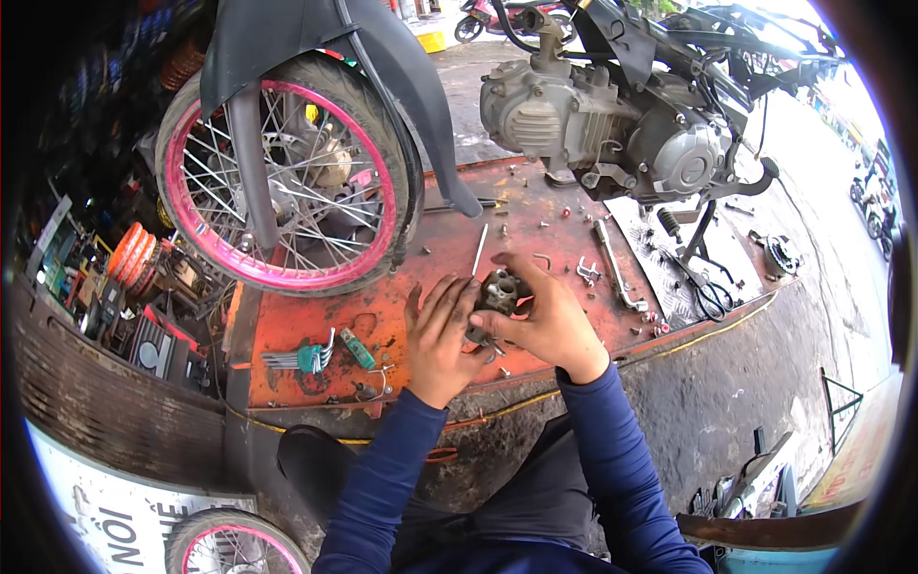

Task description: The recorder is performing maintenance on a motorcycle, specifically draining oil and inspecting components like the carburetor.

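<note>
Both of my hands are on a small dark, grimy metal part (499, 293) above the orange work platform (287, 383). My right hand (548, 320) grips it from the right, thumb across its front and index finger curled over the top. My left hand (442, 335) is closed against its left side, fingers partly hiding it. A thin pale rod (479, 247) lies just behind them. To the left are a teal hex-key set (311, 358) and a green tube (357, 348). Bolts, a long wrench (620, 263) and black scissors (711, 298) lie to the right.
A front wheel with a pink rim (277, 277) and a bare motorcycle engine (679, 158) overhang the platform. Tool clutter (148, 335) fills the left. A round metal part (777, 253) sits at the right corner. A yellow hose (669, 351) runs along the ground.
</note>
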Action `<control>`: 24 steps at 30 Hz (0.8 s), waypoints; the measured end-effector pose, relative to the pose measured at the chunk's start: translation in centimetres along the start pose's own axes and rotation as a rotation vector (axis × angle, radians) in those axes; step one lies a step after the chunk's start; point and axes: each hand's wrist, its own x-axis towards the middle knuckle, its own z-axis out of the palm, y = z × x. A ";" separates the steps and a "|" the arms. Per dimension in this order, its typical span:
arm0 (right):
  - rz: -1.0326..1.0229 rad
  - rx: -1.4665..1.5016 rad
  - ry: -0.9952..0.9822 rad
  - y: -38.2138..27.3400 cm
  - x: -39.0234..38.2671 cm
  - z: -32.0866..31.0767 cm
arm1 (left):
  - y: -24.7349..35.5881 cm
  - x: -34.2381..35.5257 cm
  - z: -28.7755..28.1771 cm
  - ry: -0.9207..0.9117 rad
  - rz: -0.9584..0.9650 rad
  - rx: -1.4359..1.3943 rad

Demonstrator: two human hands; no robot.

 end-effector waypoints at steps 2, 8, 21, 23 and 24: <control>-0.024 -0.021 0.042 -0.1 0.4 -0.2 | 0.7 0.0 0.7 0.123 0.052 0.059; 0.001 0.321 0.020 2.4 -0.6 -3.0 | 1.2 -0.4 0.9 0.135 0.039 -0.080; -0.026 0.363 -0.071 2.5 -1.9 -12.6 | 1.5 -4.2 1.7 0.150 -0.376 -0.779; 0.001 0.270 0.035 1.9 -4.9 -14.3 | 2.7 -4.8 1.6 0.274 -0.421 -0.652; -0.010 0.270 0.111 1.6 -6.9 -14.9 | 3.2 -5.0 1.5 0.277 -0.378 -0.546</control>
